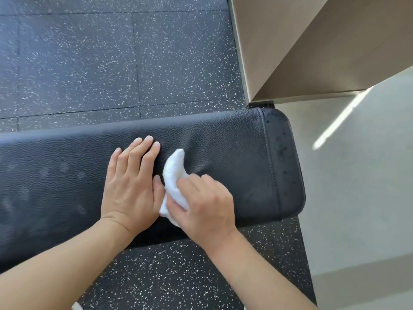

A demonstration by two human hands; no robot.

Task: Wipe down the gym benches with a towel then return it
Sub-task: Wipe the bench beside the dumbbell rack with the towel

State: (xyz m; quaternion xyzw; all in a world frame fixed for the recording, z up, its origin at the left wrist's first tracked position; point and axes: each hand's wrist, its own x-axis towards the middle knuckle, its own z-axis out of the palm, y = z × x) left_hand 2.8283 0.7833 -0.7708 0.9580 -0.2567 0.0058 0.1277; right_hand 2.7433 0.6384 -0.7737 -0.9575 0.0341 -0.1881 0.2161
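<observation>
Below me, my right hand (pixel 204 201) clutches a white towel (pixel 174 175) on the black bench (pixel 234 148); my left hand (pixel 131 182) lies flat and open beside the towel.

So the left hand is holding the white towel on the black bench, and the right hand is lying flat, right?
Not quite: it's swapped. In the head view, the right hand grips the white towel on the black bench, and the left hand lies flat.
</observation>
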